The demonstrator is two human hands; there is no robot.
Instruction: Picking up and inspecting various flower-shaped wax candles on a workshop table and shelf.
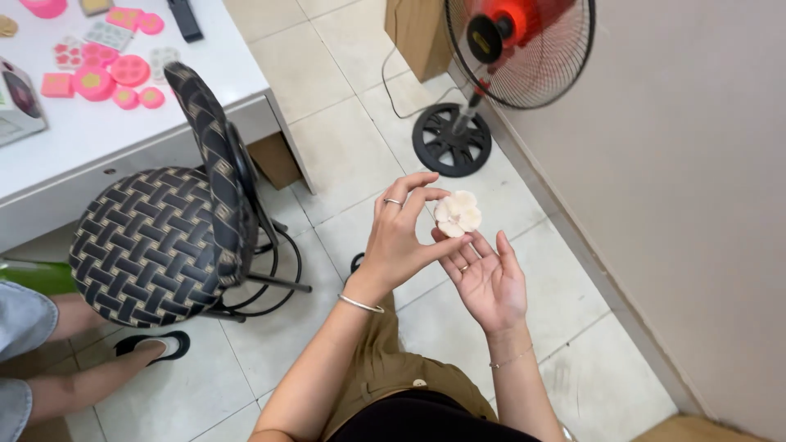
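My left hand (399, 237) holds a small cream flower-shaped piece (458, 213) by its edge, pinched between thumb and fingertips, in the middle of the head view. My right hand (490, 278) lies palm up just below and to the right of the flower, fingers spread, its fingertips close under the piece. Both wrists wear thin bracelets and each hand has a ring. I am above a tiled floor, with my olive trousers below.
A woven black-and-beige chair (155, 237) stands at left beside a white table (123, 135) carrying several pink moulds (106, 78). A red and black standing fan (508, 49) is by the grey wall at upper right. Another person's legs and sandalled foot (151, 345) are at lower left.
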